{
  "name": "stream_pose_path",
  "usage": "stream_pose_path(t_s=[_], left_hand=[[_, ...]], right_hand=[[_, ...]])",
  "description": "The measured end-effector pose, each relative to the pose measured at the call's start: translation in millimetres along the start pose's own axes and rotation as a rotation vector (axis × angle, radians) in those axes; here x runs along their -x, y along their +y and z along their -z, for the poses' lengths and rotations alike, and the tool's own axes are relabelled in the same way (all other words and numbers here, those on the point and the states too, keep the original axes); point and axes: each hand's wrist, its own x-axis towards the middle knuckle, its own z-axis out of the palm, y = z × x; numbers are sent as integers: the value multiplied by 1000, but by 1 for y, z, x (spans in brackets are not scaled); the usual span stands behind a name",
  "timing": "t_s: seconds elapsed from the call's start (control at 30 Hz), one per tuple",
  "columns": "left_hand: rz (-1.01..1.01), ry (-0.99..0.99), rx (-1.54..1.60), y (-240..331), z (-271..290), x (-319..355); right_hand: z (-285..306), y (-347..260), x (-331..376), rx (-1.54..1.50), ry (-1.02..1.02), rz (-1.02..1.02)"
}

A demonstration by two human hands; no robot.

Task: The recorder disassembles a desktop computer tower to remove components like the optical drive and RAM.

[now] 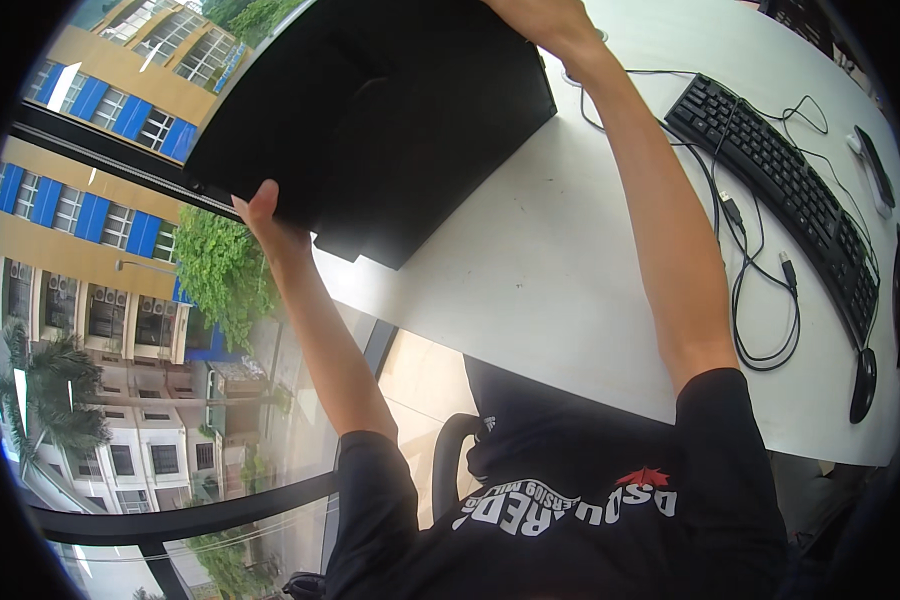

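Note:
A large black flat-sided case (380, 120), which looks like a computer case, is tilted between my hands over the left part of the white table. My left hand (266, 218) grips its near left edge; the thumb shows on the edge and the other fingers are hidden behind it. At the far right corner of the case, my right hand (552, 25) holds on, with its fingertips cut off by the top of the view. A notched lower edge of the case faces me.
On the white table (550, 260) to the right lie a black keyboard (785, 180), a black mouse (863, 385) and a black cable (738, 300) with loose plugs. A dark phone-like object (874, 165) sits farther right. A window with a black frame (100, 150) borders the left side.

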Motion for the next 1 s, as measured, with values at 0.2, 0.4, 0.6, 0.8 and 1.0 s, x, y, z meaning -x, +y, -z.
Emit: stream_pose_path(t_s=[0.2, 0.4, 0.6, 0.8, 1.0], left_hand=[[97, 109, 142, 4, -35, 9], [122, 29, 198, 6, -27, 11], [94, 40, 46, 9, -14, 16], [110, 288, -237, 32, -21, 49], [2, 336, -509, 35, -67, 71]], right_hand=[[18, -28, 20, 39, 36, -4], [43, -49, 28, 137, -6, 83], [69, -53, 26, 106, -239, 14], [90, -54, 25, 148, -344, 72], [92, -43, 13, 154, -402, 52]])
